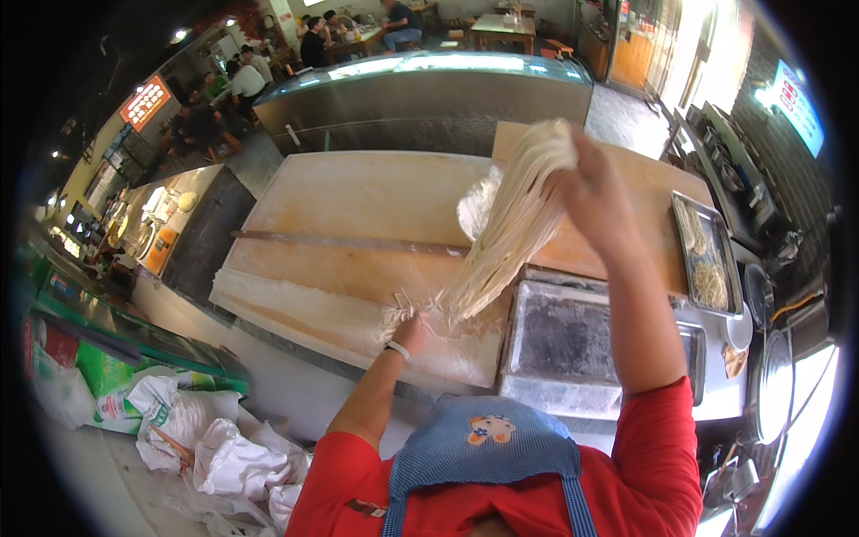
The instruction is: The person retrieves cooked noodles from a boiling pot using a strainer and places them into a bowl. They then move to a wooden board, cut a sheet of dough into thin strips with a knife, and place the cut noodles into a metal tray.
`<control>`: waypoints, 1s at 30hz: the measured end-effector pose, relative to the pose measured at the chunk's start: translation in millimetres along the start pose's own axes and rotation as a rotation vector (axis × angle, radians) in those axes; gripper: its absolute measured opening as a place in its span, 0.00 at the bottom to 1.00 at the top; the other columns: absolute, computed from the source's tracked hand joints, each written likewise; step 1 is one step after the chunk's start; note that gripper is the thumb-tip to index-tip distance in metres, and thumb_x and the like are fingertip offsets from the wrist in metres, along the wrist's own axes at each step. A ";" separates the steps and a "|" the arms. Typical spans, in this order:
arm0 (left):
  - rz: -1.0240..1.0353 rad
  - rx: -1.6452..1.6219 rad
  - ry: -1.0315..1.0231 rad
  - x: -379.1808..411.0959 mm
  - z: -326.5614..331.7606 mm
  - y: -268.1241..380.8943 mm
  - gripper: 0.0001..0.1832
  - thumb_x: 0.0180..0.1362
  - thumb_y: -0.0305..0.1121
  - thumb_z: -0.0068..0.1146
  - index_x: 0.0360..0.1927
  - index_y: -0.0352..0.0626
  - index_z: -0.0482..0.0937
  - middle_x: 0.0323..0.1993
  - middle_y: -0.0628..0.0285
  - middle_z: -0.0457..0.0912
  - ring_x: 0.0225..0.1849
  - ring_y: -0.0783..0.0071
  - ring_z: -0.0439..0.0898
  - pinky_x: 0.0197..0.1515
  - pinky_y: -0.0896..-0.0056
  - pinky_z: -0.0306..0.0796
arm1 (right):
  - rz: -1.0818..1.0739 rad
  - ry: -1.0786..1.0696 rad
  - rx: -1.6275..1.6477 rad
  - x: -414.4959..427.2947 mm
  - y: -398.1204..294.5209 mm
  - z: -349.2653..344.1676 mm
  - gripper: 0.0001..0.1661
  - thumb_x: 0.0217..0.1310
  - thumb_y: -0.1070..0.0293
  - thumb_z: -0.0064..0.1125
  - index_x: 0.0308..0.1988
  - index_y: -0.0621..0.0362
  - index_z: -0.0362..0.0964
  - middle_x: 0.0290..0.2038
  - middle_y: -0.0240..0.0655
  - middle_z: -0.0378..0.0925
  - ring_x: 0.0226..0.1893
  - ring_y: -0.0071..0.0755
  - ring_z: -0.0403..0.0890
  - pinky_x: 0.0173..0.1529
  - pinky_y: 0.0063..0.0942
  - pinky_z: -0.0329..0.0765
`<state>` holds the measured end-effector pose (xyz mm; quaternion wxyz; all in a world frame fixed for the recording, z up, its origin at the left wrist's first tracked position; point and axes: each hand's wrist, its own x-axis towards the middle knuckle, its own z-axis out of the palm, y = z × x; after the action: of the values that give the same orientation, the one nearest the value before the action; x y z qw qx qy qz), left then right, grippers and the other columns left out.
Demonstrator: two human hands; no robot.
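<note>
My right hand (594, 191), raised over the wooden board (376, 181), grips a long bunch of fresh noodles (517, 221) near its top. The strands hang down and slant left, their lower ends close to the board. Low on the board, my left hand (411, 333) is at some short noodle scraps (401, 307); its fingers are partly hidden, so its hold is unclear. A flat pale dough sheet (288, 301) stretches left from there along the near edge. Behind the hanging noodles, a bowl of white flour (475, 205) is partly covered.
A long wooden rolling pin (349, 241) lies across the board. To the right are a floury metal tray (564, 329) and a tray of noodle portions (704, 255). A glass-topped counter (429, 101) stands beyond; white bags (235, 456) lie at lower left. Several people sit farther back.
</note>
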<state>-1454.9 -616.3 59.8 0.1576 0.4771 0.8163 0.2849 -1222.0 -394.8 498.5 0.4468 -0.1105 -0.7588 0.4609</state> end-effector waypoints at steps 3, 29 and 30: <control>-0.020 0.044 0.084 -6.5 8.4 -11.2 0.12 0.63 0.33 0.45 0.48 0.44 0.73 0.31 0.42 0.80 0.36 0.46 0.81 0.38 0.50 0.74 | -0.044 0.065 -0.156 4.2 -21.0 -32.4 0.15 0.52 0.75 0.48 0.41 0.68 0.73 0.28 0.38 0.78 0.31 0.28 0.79 0.38 0.26 0.75; 0.435 0.127 -0.141 -15.1 103.6 129.8 0.13 0.56 0.29 0.54 0.44 0.37 0.75 0.42 0.49 0.77 0.46 0.50 0.76 0.51 0.55 0.70 | 1.028 0.214 -1.081 -337.9 249.5 -137.5 0.21 0.51 0.57 0.62 0.46 0.51 0.76 0.46 0.44 0.76 0.48 0.52 0.78 0.51 0.44 0.75; 0.489 0.174 -0.141 -22.9 106.7 135.1 0.14 0.56 0.29 0.55 0.46 0.37 0.74 0.46 0.49 0.76 0.51 0.50 0.74 0.55 0.55 0.68 | 1.028 0.211 -1.085 -338.8 245.0 -139.6 0.22 0.50 0.58 0.64 0.46 0.51 0.75 0.47 0.43 0.75 0.49 0.51 0.77 0.51 0.43 0.75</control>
<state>-1294.0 -551.0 58.6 0.0990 0.6904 0.6854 0.2095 -977.6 -372.3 132.3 0.1285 -0.6986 -0.6854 0.1600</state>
